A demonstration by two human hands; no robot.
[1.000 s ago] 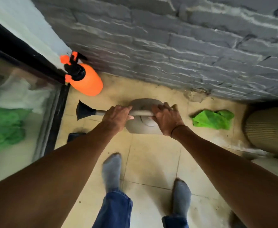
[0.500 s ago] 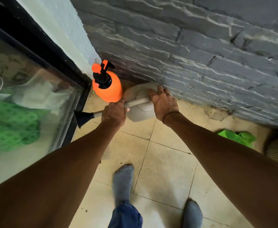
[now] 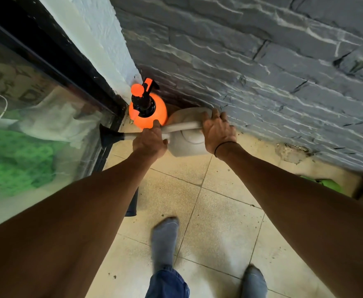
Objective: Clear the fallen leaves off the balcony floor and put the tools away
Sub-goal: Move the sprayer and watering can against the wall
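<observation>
While the can (image 3: 186, 141) is sitting low in the corner against the grey wall (image 3: 262, 72), just beside the orange sprayer (image 3: 149, 115), both hands are holding it. The left hand (image 3: 149, 143) is curling round the spout tube near its black rose (image 3: 109, 136); the right hand (image 3: 218, 131) is gripping the handle end at the can's top. Two socked feet (image 3: 165, 239) are standing on the tiled floor (image 3: 208, 211).

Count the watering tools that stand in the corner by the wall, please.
2. The orange pressure sprayer stands in the corner beside the glass door. The grey watering can is right next to it against the stone wall, held by the left hand and right hand. Others may be hidden.
</observation>
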